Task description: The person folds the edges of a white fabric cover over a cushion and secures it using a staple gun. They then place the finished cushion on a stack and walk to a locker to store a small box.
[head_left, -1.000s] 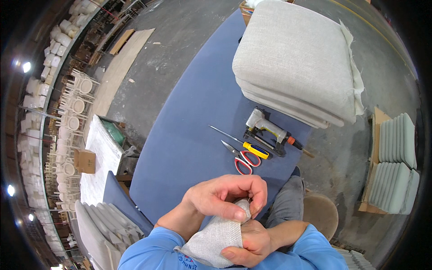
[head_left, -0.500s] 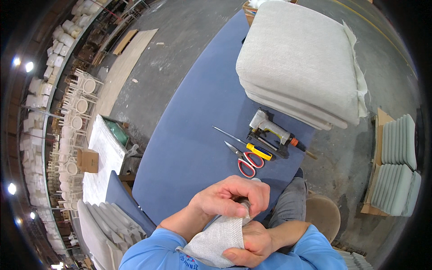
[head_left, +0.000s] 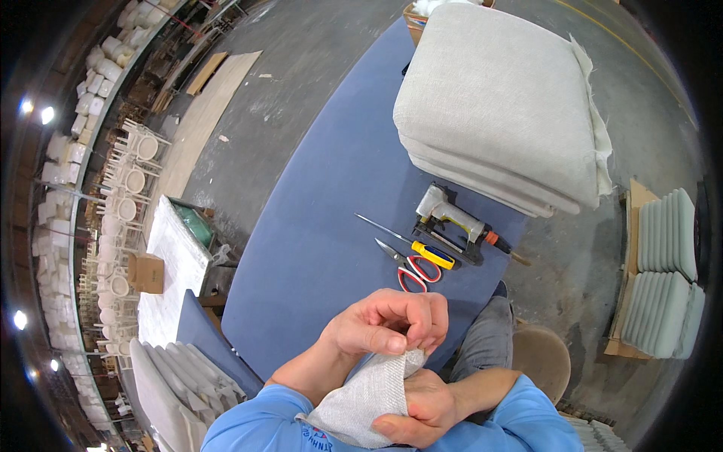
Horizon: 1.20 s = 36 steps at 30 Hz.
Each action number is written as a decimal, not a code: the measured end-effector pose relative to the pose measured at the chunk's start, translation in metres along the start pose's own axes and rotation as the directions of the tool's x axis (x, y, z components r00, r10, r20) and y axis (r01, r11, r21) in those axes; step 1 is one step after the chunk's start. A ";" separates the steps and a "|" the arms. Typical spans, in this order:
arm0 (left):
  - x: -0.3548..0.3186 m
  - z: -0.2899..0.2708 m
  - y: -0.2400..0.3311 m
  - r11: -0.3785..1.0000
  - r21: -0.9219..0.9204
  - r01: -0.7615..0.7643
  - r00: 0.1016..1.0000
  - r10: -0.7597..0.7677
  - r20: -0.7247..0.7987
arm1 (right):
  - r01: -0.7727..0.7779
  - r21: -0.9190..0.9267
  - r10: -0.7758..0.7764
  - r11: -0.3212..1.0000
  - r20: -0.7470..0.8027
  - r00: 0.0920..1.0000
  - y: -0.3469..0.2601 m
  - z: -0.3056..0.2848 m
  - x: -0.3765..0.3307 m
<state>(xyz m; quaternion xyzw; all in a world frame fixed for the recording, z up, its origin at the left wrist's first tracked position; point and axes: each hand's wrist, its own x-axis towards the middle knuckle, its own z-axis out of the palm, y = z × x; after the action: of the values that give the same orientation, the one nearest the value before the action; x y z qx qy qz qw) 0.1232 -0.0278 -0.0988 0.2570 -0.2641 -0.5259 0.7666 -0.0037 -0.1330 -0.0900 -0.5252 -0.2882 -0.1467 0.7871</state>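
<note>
A piece of light grey woven fabric (head_left: 352, 407) is bunched close against my blue shirt. My right hand (head_left: 428, 409) grips it from the right, thumb on the outside and the other fingers partly hidden by the cloth. At the upper end of the fabric, my left hand (head_left: 393, 322) has its fingers curled and thumb tip close to them, at the cloth's folded tip. Just beyond on the blue table lie red-and-white-handled scissors (head_left: 419, 273), a yellow-handled screwdriver (head_left: 432, 255) and a staple gun (head_left: 454, 221) with an orange fitting at its hose end.
Grey upholstered cushions (head_left: 493, 105) are stacked on the blue table (head_left: 301, 226), the top one with a frayed edge. More cushions (head_left: 666, 233) stand on cardboard at the right. Grey panels (head_left: 181, 377) lean at the lower left. A brown round stool (head_left: 541, 361) is beside my leg.
My left hand has shifted slightly up and left, its fingers more curled. More of the fabric's folded tip now shows beneath it. My right hand stays where it was.
</note>
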 end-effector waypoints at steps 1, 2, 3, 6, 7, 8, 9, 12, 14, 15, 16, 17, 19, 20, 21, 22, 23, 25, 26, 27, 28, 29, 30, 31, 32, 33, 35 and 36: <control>0.000 0.000 0.000 1.000 0.006 0.000 1.000 0.000 0.003 | -0.004 -0.002 0.004 1.000 0.000 1.000 -0.001 0.000 0.002; 0.000 0.000 0.001 1.000 0.013 0.000 1.000 0.000 0.005 | -0.008 -0.004 0.008 1.000 0.000 1.000 -0.003 0.000 0.004; 0.000 -0.001 0.001 1.000 0.012 0.003 1.000 -0.004 0.020 | -0.013 -0.005 0.013 1.000 -0.001 1.000 -0.003 0.000 0.006; 0.000 -0.006 0.000 1.000 -0.002 0.011 0.999 -0.010 0.052 | -0.035 0.015 0.035 0.999 -0.004 0.999 -0.002 0.002 0.005; 0.001 -0.006 0.001 1.000 -0.006 0.007 0.998 -0.006 0.062 | -0.035 0.012 0.035 0.999 -0.006 0.999 -0.002 0.003 0.006; 0.001 -0.007 0.001 1.000 -0.009 0.003 0.997 -0.002 0.072 | -0.035 0.010 0.035 0.999 -0.008 0.999 -0.002 0.004 0.006; 0.001 -0.008 0.002 1.000 -0.002 0.004 0.997 -0.003 0.083 | -0.035 0.008 0.035 0.999 -0.011 0.999 -0.002 0.005 0.007; 0.003 -0.010 0.003 1.000 0.014 -0.011 0.994 0.010 0.107 | -0.092 0.010 0.093 0.996 -0.048 0.995 -0.004 0.009 0.006; 0.004 -0.008 0.003 0.999 0.016 -0.043 0.993 0.041 0.111 | -0.097 0.010 0.098 0.995 -0.028 0.995 0.000 0.010 0.000; 0.004 -0.009 0.003 0.999 0.012 -0.040 0.993 0.038 0.116 | -0.100 0.010 0.100 0.995 -0.017 0.995 0.002 0.010 -0.003; 0.004 -0.010 0.002 0.999 0.007 -0.037 0.992 0.036 0.122 | -0.094 0.004 0.094 0.996 -0.018 0.995 0.003 0.010 -0.003; 0.004 -0.011 0.002 0.999 0.003 -0.034 0.991 0.034 0.128 | -0.088 -0.001 0.088 0.996 -0.019 0.996 0.004 0.010 -0.004; 0.004 -0.009 0.003 0.999 0.020 -0.041 0.991 0.038 0.126 | -0.102 -0.006 0.102 0.995 -0.021 0.995 0.003 0.011 -0.006; 0.005 -0.009 0.004 0.999 0.029 -0.044 0.992 0.041 0.123 | -0.122 -0.006 0.122 0.992 -0.022 0.992 0.002 0.011 -0.008; 0.005 -0.008 0.004 0.997 0.047 -0.058 0.991 0.052 0.126 | -0.143 -0.006 0.143 0.990 -0.023 0.990 0.000 0.012 -0.009; 0.006 -0.008 0.004 0.995 0.066 -0.070 0.990 0.061 0.129 | -0.145 -0.005 0.145 0.989 -0.022 0.989 0.000 0.012 -0.008; 0.007 -0.008 0.004 0.993 0.084 -0.082 0.989 0.071 0.131 | -0.147 -0.005 0.147 0.989 -0.021 0.989 -0.002 0.011 -0.005; 0.007 -0.007 0.002 0.988 0.092 -0.127 0.985 0.115 0.128 | -0.157 -0.003 0.157 0.988 -0.017 0.987 -0.003 0.011 -0.004; 0.007 -0.007 0.001 0.984 0.097 -0.149 0.982 0.136 0.127 | -0.166 -0.001 0.166 0.986 -0.015 0.986 -0.003 0.011 -0.006; 0.007 -0.008 0.000 0.983 0.092 -0.159 0.980 0.146 0.135 | -0.174 0.000 0.174 0.985 -0.012 0.985 -0.003 0.011 -0.007; 0.008 -0.008 0.000 0.982 0.087 -0.168 0.978 0.155 0.142 | -0.172 -0.005 0.172 0.985 -0.015 0.985 -0.003 0.012 -0.007; 0.008 -0.008 0.000 0.981 0.082 -0.177 0.975 0.163 0.149 | -0.170 -0.011 0.170 0.985 -0.017 0.985 -0.003 0.012 -0.008; 0.009 -0.008 0.000 0.979 0.085 -0.186 0.974 0.172 0.148 | -0.168 -0.016 0.167 0.986 -0.019 0.986 -0.002 0.012 -0.009; 0.010 -0.007 -0.001 0.977 0.087 -0.195 0.972 0.181 0.148 | -0.164 -0.017 0.163 0.986 -0.027 0.986 -0.003 0.012 -0.008; 0.010 -0.007 -0.001 0.975 0.088 -0.204 0.971 0.189 0.148 | -0.159 -0.017 0.159 0.987 -0.035 0.987 -0.003 0.013 -0.008; 0.010 -0.005 -0.001 0.967 0.120 -0.226 0.968 0.209 0.141 | -0.155 -0.017 0.154 0.988 -0.043 0.987 -0.004 0.013 -0.007; 0.010 -0.002 0.000 0.946 0.187 -0.266 0.961 0.246 0.123 | -0.136 0.029 0.137 0.990 -0.060 0.989 -0.006 0.015 0.002; 0.010 -0.001 0.001 0.925 0.241 -0.294 0.955 0.270 0.126 | -0.125 0.052 0.129 0.991 -0.069 0.989 -0.007 0.015 0.004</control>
<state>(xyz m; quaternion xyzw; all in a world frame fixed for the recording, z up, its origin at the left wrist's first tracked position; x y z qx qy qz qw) 0.1272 -0.0366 -0.0973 0.2893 -0.3985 -0.3826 0.7817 -0.0086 -0.1217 -0.0780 -0.5182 -0.2291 -0.1081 0.8169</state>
